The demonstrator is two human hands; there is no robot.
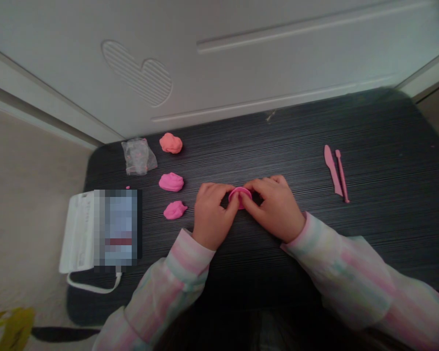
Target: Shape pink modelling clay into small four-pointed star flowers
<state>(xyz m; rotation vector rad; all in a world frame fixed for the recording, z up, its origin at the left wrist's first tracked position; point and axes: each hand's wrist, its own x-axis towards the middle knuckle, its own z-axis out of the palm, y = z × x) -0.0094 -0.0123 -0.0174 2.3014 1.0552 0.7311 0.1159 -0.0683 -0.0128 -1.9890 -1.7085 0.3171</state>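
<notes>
Between my two hands, over the middle of the dark table, is a bright pink round piece of modelling clay [246, 191] with a raised rim, like a small dish. My left hand [215, 210] grips its left edge, fingers curled behind and thumb pressed on the front. On the opposite edge my right hand [276, 207] pinches it the same way, the two thumbs meeting at its centre. Nearest my left hand lie two pink clay lumps, one upper [171, 182] and one lower [175, 210]. An orange clay lump [171, 143] sits behind them.
A crumpled clear plastic bag [139, 157] lies at the back left. In front of it are a white power bank [77, 233], a blurred-out device and a white cable [91, 288]. To the right lie a pink plastic knife [331, 168] and a thin pink modelling stick [341, 176].
</notes>
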